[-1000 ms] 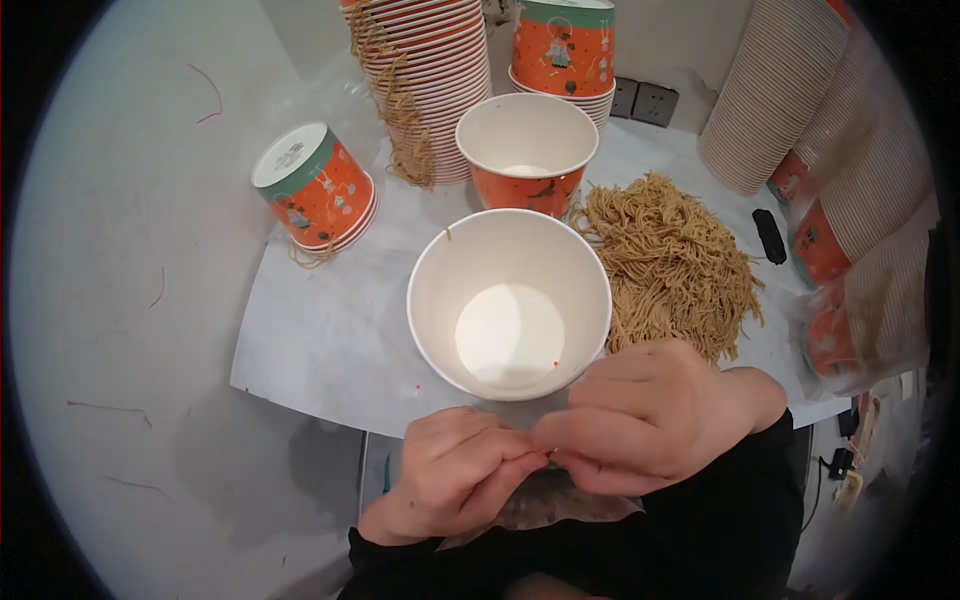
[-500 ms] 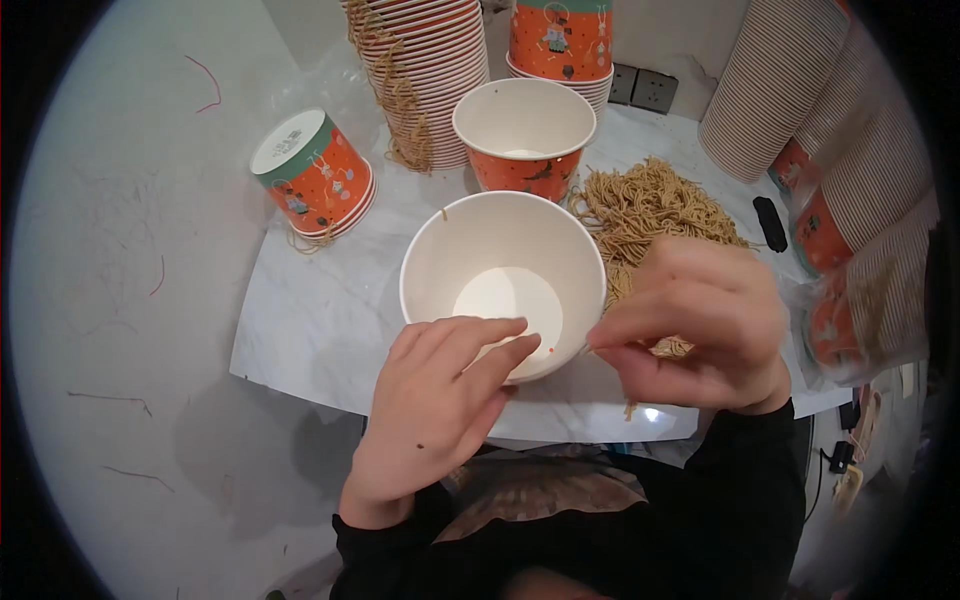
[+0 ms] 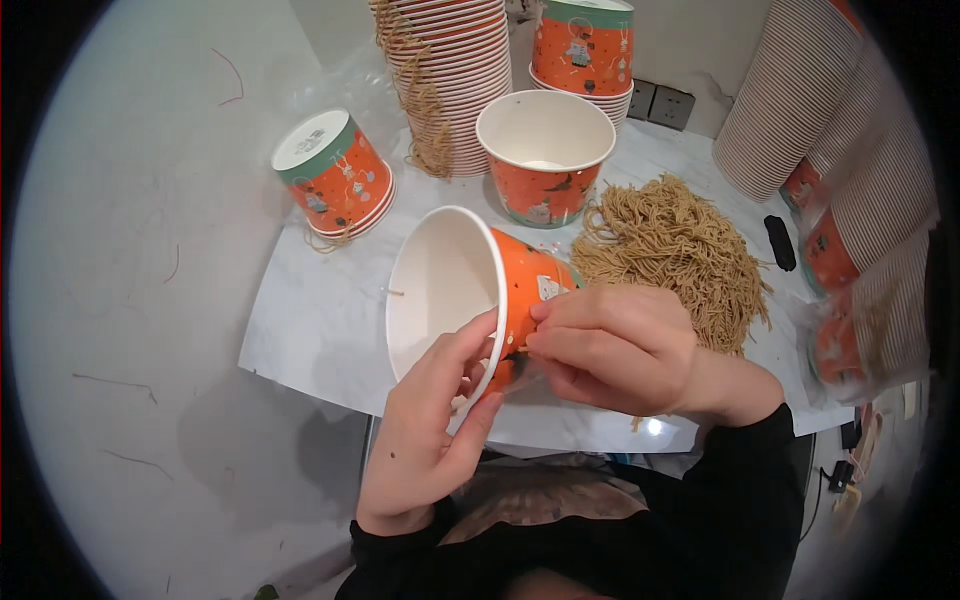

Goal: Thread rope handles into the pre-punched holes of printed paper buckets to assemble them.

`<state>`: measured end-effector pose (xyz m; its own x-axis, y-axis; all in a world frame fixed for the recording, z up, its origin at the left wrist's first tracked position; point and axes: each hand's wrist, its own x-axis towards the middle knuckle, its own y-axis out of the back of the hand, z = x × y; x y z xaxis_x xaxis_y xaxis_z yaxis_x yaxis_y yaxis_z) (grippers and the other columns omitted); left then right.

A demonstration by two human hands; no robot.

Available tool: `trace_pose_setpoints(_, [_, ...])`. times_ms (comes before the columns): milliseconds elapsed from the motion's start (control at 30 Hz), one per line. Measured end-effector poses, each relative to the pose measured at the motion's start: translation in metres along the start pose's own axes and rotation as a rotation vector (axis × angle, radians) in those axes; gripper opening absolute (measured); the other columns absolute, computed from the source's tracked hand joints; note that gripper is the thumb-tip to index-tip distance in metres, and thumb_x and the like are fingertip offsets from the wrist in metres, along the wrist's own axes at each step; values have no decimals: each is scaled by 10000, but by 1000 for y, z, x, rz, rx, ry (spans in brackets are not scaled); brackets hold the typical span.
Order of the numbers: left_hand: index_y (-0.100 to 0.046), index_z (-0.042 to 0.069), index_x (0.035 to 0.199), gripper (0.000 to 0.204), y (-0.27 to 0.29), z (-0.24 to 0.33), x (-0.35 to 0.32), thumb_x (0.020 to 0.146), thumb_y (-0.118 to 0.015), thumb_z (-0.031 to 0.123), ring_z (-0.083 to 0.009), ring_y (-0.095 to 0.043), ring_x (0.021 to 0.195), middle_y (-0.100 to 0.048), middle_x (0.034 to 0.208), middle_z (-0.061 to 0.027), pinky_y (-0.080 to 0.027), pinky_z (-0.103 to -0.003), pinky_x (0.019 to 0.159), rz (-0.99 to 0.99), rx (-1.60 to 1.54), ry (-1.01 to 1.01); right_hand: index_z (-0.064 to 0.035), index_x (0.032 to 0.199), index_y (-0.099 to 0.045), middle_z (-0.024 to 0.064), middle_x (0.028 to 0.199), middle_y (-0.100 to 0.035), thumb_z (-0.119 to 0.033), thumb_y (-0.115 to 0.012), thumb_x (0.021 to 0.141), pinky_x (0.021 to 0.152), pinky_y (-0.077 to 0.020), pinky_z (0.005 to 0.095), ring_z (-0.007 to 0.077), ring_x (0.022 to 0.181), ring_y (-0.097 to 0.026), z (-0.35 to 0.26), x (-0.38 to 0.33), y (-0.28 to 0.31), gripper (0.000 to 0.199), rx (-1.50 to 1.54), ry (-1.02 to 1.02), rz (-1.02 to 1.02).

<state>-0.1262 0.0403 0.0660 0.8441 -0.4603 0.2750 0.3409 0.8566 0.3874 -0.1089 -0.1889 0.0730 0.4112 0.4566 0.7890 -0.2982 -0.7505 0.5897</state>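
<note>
A paper bucket (image 3: 522,262), white inside and orange with printed figures outside, is tilted on its side with its mouth toward the left. My left hand (image 3: 425,420) grips its near rim, fingers inside and thumb on the outer wall. Against the orange wall, the fingers of my right hand (image 3: 620,350) are pinched together; what they hold is too small to make out. A short tan strand (image 3: 396,293) shows on the bucket's inner wall. Beyond my right hand lies a heap of tan cords (image 3: 680,260).
Another bucket (image 3: 545,190) stands upright behind. Around it are a tall stack (image 3: 470,100) draped with tan cord, an upside-down stack (image 3: 583,60) and a short upside-down stack (image 3: 345,190). Plastic-wrapped stacks (image 3: 835,260) line the right, near a small black object (image 3: 778,243).
The bucket has tipped from upright onto its side, mouth turned left. My left hand has closed on its rim, and my right hand has moved from the rim to the outer wall.
</note>
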Motion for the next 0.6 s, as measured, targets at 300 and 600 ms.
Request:
trace_pose_setpoints(300, [-487, -54, 1424, 622, -3, 3, 1, 817, -619, -79, -188, -612, 1033, -650, 1190, -117, -493, -333, 888, 12, -139, 68, -25, 974, -718, 101, 906, -708, 19, -810, 675, 678, -615, 328, 229, 785, -726, 0, -2, -4, 316, -56, 11, -9])
trace_pose_setpoints(600, [-489, -40, 1418, 570, -2, -5, 2, 868, -639, -50, -152, -591, 931, -658, 1183, -103, -487, -305, 831, -32, -211, 19, -7, 986, -726, 103, 902, -698, -16, -819, 691, 671, -614, 339, 242, 790, -724, -1, 1, -2, 310, -84, 44, -35])
